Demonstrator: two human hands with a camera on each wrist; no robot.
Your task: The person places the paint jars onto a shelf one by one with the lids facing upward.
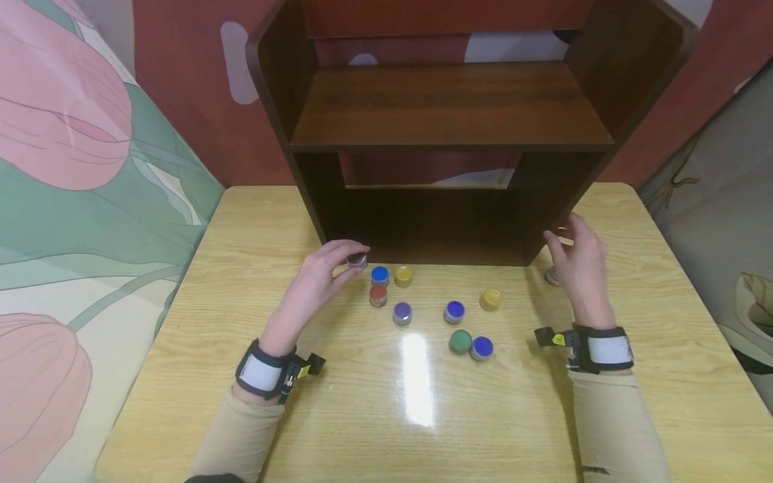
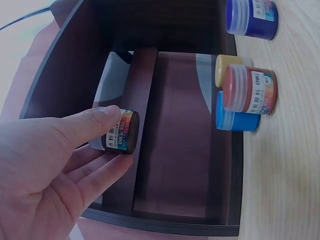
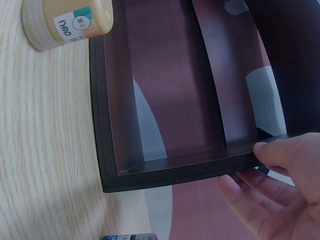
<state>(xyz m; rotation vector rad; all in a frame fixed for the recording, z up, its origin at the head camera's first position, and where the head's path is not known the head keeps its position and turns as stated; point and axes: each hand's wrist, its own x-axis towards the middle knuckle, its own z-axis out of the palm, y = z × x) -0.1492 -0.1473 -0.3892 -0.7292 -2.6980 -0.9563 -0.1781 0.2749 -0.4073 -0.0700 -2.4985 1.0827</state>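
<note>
Dark paint jar [image 2: 122, 131] pinched before the shelf [image 1: 449, 104], whose side is gripped

"deli" can be read on the label of the red-brown jar [image 2: 250, 90], beside larger Chinese characters, and again on the right-hand yellow jar [image 3: 75, 22]. Chinese characters are also carried by the dark jar's label, over a multicoloured band; its smallest print cannot be made out.

The dark jar is held at the shelf's lower left front by the left hand [image 1: 326, 265], its thumb laid on one side and the fingers on the other, parted only by the jar's width. The shelf's right side panel is held at its front edge by the right hand [image 1: 582, 261], the thumb set against one face and the curled fingers against the other.

Paint of differing colours is contained in the small jars, and clear ribbed lids are seen on the red-brown and blue ones. On the table [image 1: 338, 416], just before the shelf's front, left of its middle, the blue jar [image 1: 380, 276] and another yellow jar [image 1: 403, 276] are placed, with the red-brown one just beside the blue and a purple jar [image 1: 402, 313] farther out. Before the shelf's right half, a dark-blue jar [image 1: 454, 311] and the right-hand yellow one are set; farther out, a green jar [image 1: 461, 341] is placed close beside a second dark-blue jar [image 1: 482, 348]. To the shelf's right, one more jar [image 1: 551, 276] is partly hidden by the right hand.
</note>
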